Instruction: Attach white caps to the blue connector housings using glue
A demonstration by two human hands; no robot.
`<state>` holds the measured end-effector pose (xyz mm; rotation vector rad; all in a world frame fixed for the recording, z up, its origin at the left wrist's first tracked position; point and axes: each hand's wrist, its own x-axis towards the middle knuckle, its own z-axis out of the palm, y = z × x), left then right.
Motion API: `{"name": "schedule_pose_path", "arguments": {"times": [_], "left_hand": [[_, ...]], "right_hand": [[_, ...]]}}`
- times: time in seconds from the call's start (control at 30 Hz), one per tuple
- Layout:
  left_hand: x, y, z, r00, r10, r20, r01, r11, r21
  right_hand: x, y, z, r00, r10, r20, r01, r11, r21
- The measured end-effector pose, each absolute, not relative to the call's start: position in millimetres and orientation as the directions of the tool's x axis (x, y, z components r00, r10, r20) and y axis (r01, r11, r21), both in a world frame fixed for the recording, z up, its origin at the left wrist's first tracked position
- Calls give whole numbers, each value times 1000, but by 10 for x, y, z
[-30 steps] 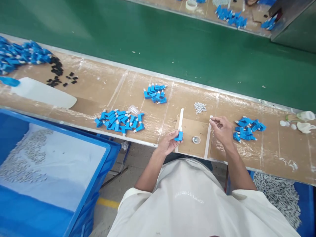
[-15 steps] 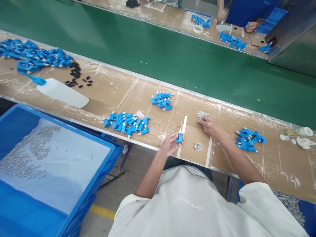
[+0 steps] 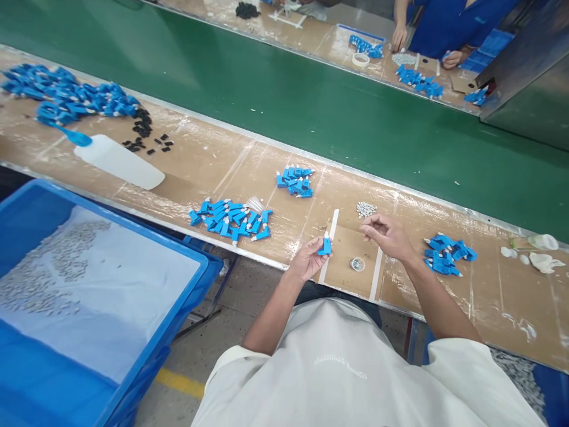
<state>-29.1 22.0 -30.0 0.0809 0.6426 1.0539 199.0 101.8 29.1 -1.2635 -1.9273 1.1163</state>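
Note:
My left hand [image 3: 306,260] is closed on a small blue plastic part [image 3: 326,246] with a white tip pointing up, above the table's near edge. My right hand [image 3: 389,237] hovers just below a small pile of grey-white pieces [image 3: 365,209]; its thumb and fingers are pinched together. Whatever they hold is too small to make out. Between the hands stands a small round clear cup [image 3: 357,264] with tiny shiny bits inside. Left of my left hand lie two groups of similar blue parts, one nearer [image 3: 233,220] and one farther [image 3: 296,181].
More blue parts [image 3: 448,254] lie to the right, a large heap [image 3: 71,92] far left beside black pieces [image 3: 142,124] and a white scoop [image 3: 122,161]. A blue tray [image 3: 202,267] stands lower left. Beyond the green belt [image 3: 267,101], a co-worker in blue [image 3: 457,26] handles similar parts.
My right hand has drawn back from the grey-white pile, towards me and slightly right. My left hand keeps the blue part almost in place. The view has shifted slightly.

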Motion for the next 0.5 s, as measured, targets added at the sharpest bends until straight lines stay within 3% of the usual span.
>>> {"name": "schedule_pose_path", "arguments": {"times": [0.07,0.2,0.33,0.5], "left_hand": [[-278,204,-229,355,832,-427,-767,520,376],[-227,172,-71,411,842,-350,-724,535,436],[-164,145,60,407,863,-298,-693,504,515],[-100,102,176,418,862,-286,-656,505,562]], "right_hand": [[1920,793,384,-318,948,-31,207,38,-978],[1791,493,531,-258,956,-139,-37,-153,-987],[1764,390,595,-246,948,-201,-151,-242,-958],[1774,324,604,-243,947,-208,-173,-253,-952]]}}
